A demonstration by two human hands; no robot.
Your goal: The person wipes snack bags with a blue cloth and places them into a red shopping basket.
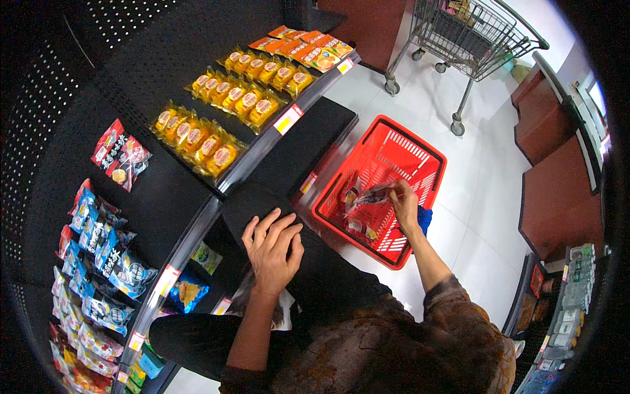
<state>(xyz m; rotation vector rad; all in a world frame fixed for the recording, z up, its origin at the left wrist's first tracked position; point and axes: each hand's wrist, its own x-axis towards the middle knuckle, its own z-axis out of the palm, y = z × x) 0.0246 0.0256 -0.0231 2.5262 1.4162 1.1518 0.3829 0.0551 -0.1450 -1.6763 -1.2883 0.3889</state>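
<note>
My right hand (404, 204) is closed on the edge of a clear plastic snack packet (375, 194) inside a red plastic shopping basket (334, 156) on the floor. Other small packets (363, 230) lie at the basket's near end. My left hand (273, 251), fingers spread and holding nothing, is over the dark area beside the shelves. Up and left of it, yellow-wrapped snacks (221, 155) stand in rows on a black shelf. One red and black snack bag (120, 155) lies apart on the shelf to the left, with blue snack bags (118, 263) below it.
A metal shopping cart (472, 39) stands on the tiled floor beyond the basket. Orange packets (310, 49) fill the shelf's far end. Brown panels (556, 207) and a shelf of bottles (571, 300) line the right side. A blue item (424, 219) is by the basket's right rim.
</note>
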